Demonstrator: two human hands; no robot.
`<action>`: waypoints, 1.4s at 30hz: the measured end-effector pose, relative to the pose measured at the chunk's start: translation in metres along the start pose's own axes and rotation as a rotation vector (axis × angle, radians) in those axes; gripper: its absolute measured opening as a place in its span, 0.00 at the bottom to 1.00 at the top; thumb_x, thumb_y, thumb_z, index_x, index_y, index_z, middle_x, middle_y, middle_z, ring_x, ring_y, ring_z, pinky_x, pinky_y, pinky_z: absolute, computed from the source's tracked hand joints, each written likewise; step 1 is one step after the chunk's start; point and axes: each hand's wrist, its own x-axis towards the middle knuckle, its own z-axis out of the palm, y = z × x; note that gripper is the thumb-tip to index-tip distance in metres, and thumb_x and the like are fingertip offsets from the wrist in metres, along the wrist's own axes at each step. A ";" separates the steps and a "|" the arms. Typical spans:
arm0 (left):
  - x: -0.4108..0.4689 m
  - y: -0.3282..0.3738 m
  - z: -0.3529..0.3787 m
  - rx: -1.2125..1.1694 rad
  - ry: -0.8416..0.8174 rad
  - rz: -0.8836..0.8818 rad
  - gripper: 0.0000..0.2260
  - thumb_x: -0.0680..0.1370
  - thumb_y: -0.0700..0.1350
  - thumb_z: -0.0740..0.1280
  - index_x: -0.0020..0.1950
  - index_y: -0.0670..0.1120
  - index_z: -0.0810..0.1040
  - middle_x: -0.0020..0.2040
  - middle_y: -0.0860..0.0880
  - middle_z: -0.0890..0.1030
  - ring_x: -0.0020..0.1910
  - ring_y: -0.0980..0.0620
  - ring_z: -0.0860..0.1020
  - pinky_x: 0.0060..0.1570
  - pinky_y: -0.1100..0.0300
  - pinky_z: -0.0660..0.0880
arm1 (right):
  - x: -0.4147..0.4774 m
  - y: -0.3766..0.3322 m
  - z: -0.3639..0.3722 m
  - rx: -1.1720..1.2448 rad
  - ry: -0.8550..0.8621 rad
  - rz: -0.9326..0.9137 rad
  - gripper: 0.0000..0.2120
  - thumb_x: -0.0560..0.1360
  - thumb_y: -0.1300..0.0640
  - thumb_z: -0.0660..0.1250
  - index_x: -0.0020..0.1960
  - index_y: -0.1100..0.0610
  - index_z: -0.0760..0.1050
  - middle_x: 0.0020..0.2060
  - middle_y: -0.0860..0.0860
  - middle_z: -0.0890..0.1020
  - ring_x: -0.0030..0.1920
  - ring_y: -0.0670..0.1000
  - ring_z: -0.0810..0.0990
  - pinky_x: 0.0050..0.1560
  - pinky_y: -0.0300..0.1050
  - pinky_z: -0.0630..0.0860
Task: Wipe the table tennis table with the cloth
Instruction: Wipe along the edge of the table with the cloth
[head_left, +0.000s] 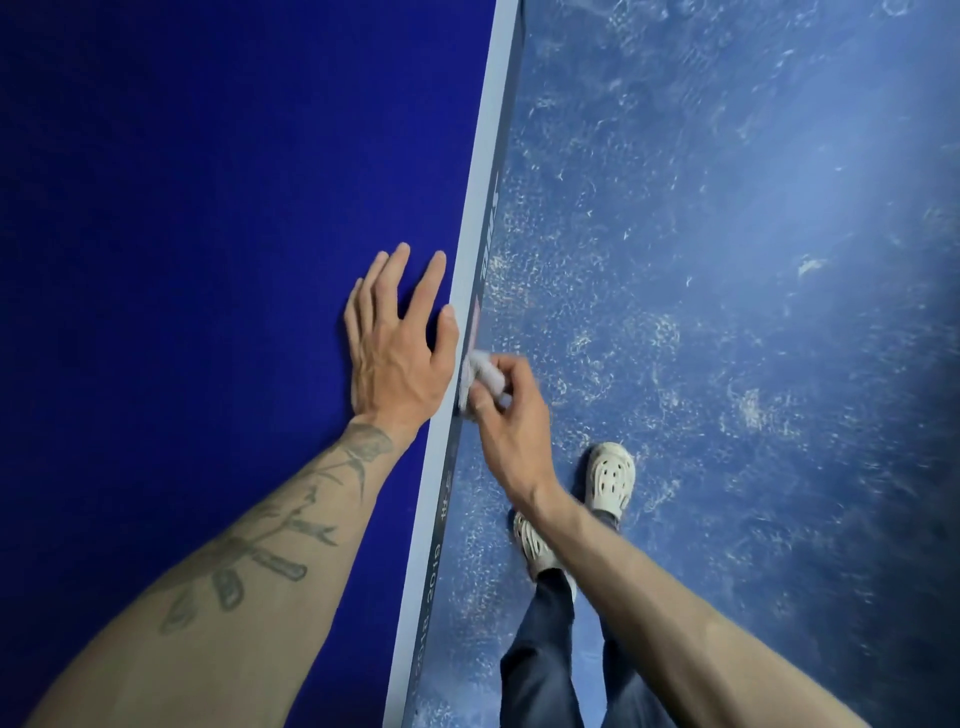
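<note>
The right hand (511, 415) is clenching the cloth (485, 376) against the tabletop's (208, 182) right edge, wiping; left hand (397, 343) is bracing, fingers flat; next, sliding along that edge

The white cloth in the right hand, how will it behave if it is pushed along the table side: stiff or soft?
Probably soft: the cloth sits bunched in the right hand, moulded against the table edge. Likely light, since fingertips alone pinch it. Released, it would probably drop limply.
</note>
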 end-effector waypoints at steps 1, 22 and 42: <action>0.000 0.000 0.000 -0.004 -0.003 -0.001 0.23 0.85 0.53 0.58 0.82 0.53 0.67 0.82 0.45 0.64 0.82 0.44 0.61 0.79 0.43 0.58 | -0.013 0.005 -0.003 -0.017 -0.036 0.018 0.07 0.82 0.69 0.66 0.60 0.62 0.75 0.50 0.52 0.82 0.44 0.42 0.79 0.47 0.44 0.80; 0.002 0.004 -0.008 0.006 -0.053 -0.016 0.24 0.85 0.53 0.58 0.82 0.53 0.67 0.82 0.45 0.64 0.82 0.42 0.61 0.80 0.42 0.58 | 0.021 -0.035 -0.010 -0.061 -0.039 0.066 0.06 0.83 0.66 0.68 0.58 0.60 0.77 0.47 0.48 0.83 0.42 0.41 0.81 0.48 0.46 0.83; 0.225 0.040 0.012 -0.069 -0.050 -0.001 0.23 0.84 0.50 0.60 0.80 0.47 0.71 0.80 0.40 0.67 0.79 0.37 0.65 0.75 0.41 0.63 | 0.187 -0.130 -0.010 -0.050 0.094 -0.020 0.06 0.83 0.65 0.68 0.59 0.58 0.77 0.49 0.50 0.82 0.47 0.48 0.79 0.54 0.60 0.81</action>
